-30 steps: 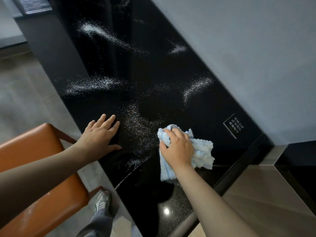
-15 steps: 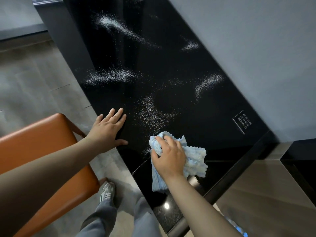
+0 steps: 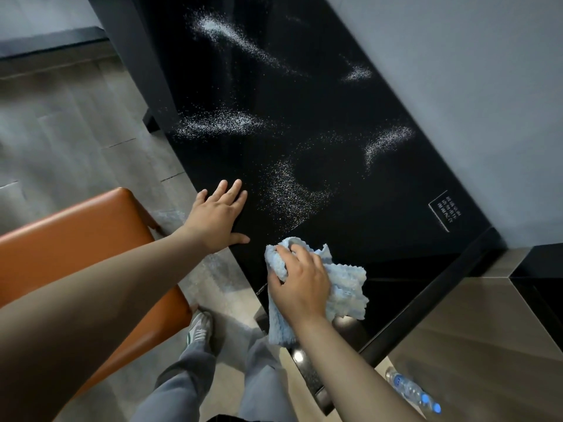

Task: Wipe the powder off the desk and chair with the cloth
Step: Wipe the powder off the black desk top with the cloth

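Observation:
A glossy black desk (image 3: 304, 95) runs diagonally along a grey wall. White powder (image 3: 225, 123) lies on it in several streaks and patches, with a fine scatter just ahead of my hands. My right hand (image 3: 300, 281) grips a crumpled light blue cloth (image 3: 344, 284) and presses it on the desk near the front edge. My left hand (image 3: 217, 217) rests flat on the desk edge, fingers straight. An orange chair (image 3: 82, 239) stands to the left, under my left arm.
A small white label (image 3: 444, 210) is printed on the desk near the wall. A plastic water bottle (image 3: 411, 391) lies on the floor at lower right. My legs and a sneaker (image 3: 198, 328) stand between chair and desk. Some powder shows on the floor (image 3: 213, 269) below the edge.
My right hand has dragged the cloth toward me and to the left, close to the desk's front edge. The powder patch just ahead of it is thinner. My left hand stays flat on the edge.

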{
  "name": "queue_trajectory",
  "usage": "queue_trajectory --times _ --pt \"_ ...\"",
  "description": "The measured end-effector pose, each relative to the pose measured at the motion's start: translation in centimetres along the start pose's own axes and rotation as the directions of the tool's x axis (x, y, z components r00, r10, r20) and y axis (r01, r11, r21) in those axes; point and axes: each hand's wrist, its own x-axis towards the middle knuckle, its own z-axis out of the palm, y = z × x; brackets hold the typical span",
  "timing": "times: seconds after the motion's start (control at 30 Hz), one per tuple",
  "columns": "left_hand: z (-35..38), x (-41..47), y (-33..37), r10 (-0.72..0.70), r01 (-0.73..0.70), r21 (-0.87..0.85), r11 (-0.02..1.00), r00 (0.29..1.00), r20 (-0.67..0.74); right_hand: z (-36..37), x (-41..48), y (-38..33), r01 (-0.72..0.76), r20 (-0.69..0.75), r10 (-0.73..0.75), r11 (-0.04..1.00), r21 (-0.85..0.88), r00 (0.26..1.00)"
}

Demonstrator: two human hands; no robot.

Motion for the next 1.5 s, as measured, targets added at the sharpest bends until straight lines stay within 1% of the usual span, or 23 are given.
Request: queue_trajectory --times 0.23,0.57,0.67,0.77,0.83,0.9,0.97,1.07,1.27,1.4,1.5 --pt "-0.6 0.3 -0.8 0.038 -0.038 0.056 0.998 0.999 0.018 1.1 -2.3 -2.0 0.04 -0.004 -0.04 0.999 0.022 0.999" --pt "-0.5 0.5 -0.8 0.032 -0.034 0.094 0.995 0.999 0.024 1.6 -3.8 -3.4 0.096 -0.054 -0.094 0.995 0.026 0.994" --pt "-0.5 0.5 -0.9 0.039 -0.041 0.105 0.994 0.999 0.017 1.6 -4.4 -3.9 0.113 -0.037 -0.112 0.993 0.03 0.993" --pt "-0.7 0.4 -1.0 0.044 -0.046 0.115 0.992 0.999 0.024 1.4 -4.9 -4.2 0.117 0.031 -0.119 0.992 0.055 0.992" --pt "-1.0 0.4 -1.0 0.051 -0.055 0.121 0.991 0.998 0.037 1.0 -5.0 -4.6 0.078 0.106 -0.087 0.993 0.091 0.991" --pt "-1.2 0.3 -1.0 0.058 -0.065 0.125 0.99 0.997 0.055 0.4 -5.0 -4.6 -0.004 0.129 -0.019 0.984 0.177 0.992" --pt "-1.5 0.2 -1.2 0.067 -0.076 0.122 0.99 0.995 0.074 -0.6 -5.1 -4.4 -0.048 0.09 0.027 0.97 0.239 0.996" --pt "-2.0 0.0 -1.3 0.081 -0.092 0.11 0.99 0.991 0.104 -2.3 -5.0 -3.7 -0.085 0.011 0.085 0.96 0.267 0.996" --pt "-2.8 -0.2 -1.0 0.083 -0.098 0.096 0.991 0.985 0.149 -6.5 -4.5 -1.0 -0.198 -0.101 0.24 0.928 0.315 0.966" --pt "-3.3 0.1 -0.4 0.054 -0.067 0.063 0.996 0.981 0.184 -8.9 -3.6 1.2 -0.236 -0.145 0.298 0.911 0.339 0.943" --pt "-4.7 0.4 0.4 0.023 -0.029 0.02 0.999 0.971 0.237 -10.6 -2.5 2.7 -0.255 -0.155 0.337 0.884 0.391 0.929"
